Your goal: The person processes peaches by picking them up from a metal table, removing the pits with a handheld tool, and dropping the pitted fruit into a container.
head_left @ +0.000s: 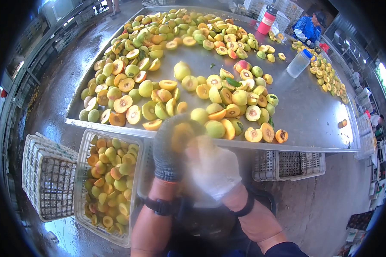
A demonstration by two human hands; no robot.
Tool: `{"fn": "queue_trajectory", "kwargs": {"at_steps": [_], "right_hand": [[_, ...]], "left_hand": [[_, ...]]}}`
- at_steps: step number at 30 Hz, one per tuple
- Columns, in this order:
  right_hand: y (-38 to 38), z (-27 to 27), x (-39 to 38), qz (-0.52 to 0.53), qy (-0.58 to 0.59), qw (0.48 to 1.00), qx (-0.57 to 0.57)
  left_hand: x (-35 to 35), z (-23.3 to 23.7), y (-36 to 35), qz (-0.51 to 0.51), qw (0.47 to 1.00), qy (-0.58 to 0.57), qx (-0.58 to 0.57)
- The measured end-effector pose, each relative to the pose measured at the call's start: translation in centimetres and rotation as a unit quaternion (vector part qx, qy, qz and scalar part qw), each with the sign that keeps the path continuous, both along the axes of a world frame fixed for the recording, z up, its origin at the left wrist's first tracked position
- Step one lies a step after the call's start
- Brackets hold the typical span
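Note:
My left hand (169, 147), in a dark grey knit glove, is raised at the table's near edge with its fingers curled round a blurred yellow peach (183, 133). Beside it, my right hand (213, 171) wears a white glove and comes in close against the fruit; its fingers are smeared, and I cannot tell whether they grip anything. Just beyond both hands, halved peaches (199, 115) lie on the metal table (296, 115), many with the cut face up. A larger heap of whole and halved peaches (124, 83) spreads over the table's left side.
Left of my arms stands a white crate (79, 188) full of peaches, next to another crate (58, 184). Black-and-white crates (287, 165) sit under the table's edge. A lidded bottle (299, 64) and a red flask (267, 20) stand on top. A person (306, 30) works at the far right.

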State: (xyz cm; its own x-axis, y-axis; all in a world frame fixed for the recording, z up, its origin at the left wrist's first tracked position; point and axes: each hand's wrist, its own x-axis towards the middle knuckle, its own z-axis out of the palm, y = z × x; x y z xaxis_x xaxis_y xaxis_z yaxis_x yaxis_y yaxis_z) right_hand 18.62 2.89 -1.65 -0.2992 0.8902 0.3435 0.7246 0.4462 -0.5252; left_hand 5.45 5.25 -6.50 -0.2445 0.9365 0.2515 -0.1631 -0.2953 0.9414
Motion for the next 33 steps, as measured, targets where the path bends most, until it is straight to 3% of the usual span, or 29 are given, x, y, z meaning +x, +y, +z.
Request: {"fn": "queue_trajectory", "kwargs": {"at_steps": [7, 10, 13, 17, 23, 26, 27, 29, 33], "right_hand": [[-0.4, -0.8, -1.2, -0.030, -0.019, 0.999, -0.011], [0.0, -0.9, -0.9, 0.029, -0.052, 0.998, -0.009], [0.4, -0.1, -0.4, 0.036, -0.075, 0.995, -0.048], [1.5, -0.2, 1.0, 0.099, -0.125, 0.985, -0.070], [1.0, -2.4, 1.8, 0.127, -0.139, 0.982, -0.015], [0.1, -3.8, 0.5, 0.037, -0.120, 0.991, -0.040], [0.1, -3.5, 0.8, 0.057, -0.050, 0.996, 0.050], [0.5, -3.5, 0.7, 0.024, 0.002, 0.999, 0.039], [0.9, -3.2, 0.9, 0.021, 0.008, 0.999, 0.040]], "left_hand": [[-0.2, -2.1, 0.6, 0.017, 0.999, -0.035, 0.005], [-0.8, -2.5, 0.3, 0.022, 0.999, -0.020, -0.014], [-1.3, -0.8, -0.6, 0.068, 0.984, 0.164, 0.023], [-2.6, -0.1, -0.5, 0.069, 0.895, 0.428, 0.102], [-3.1, 0.1, -0.5, -0.037, 0.925, 0.377, 0.003], [-1.6, -0.4, -0.4, 0.019, 0.958, 0.285, -0.003], [-1.4, -0.9, -0.5, 0.019, 0.973, 0.231, -0.006], [-0.7, -2.1, -0.2, 0.018, 0.993, 0.119, -0.006], [-1.1, -3.0, 0.0, 0.028, 0.983, 0.181, 0.021]]}}
